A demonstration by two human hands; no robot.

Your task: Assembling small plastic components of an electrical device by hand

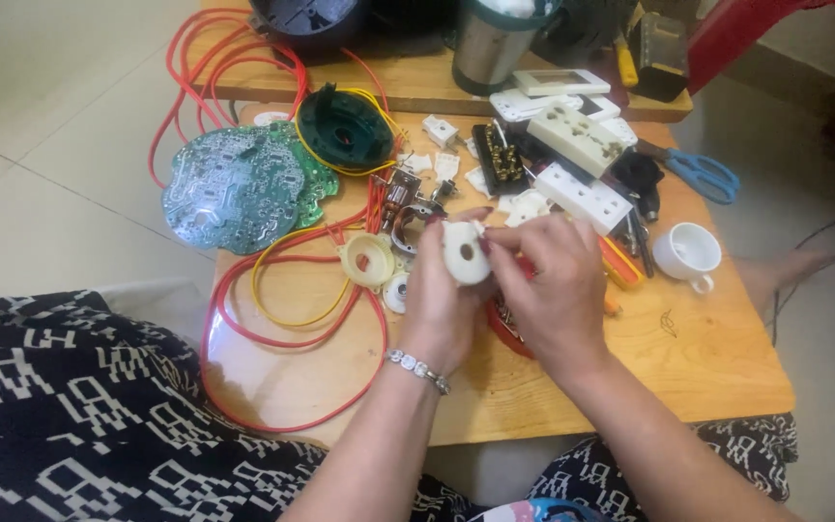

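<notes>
I see my left hand (pixel 437 290) and right hand (pixel 553 280) both pinching a round cream plastic part (pixel 463 253) with closed fingers, held above the tabletop (pixel 688 358), near red wires (pixel 244 319).

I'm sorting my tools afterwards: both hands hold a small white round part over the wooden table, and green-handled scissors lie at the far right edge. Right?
Not quite. The head view shows the scissors have blue handles, not green. Both the left hand and right hand do hold the white round part over the wooden table.
</notes>
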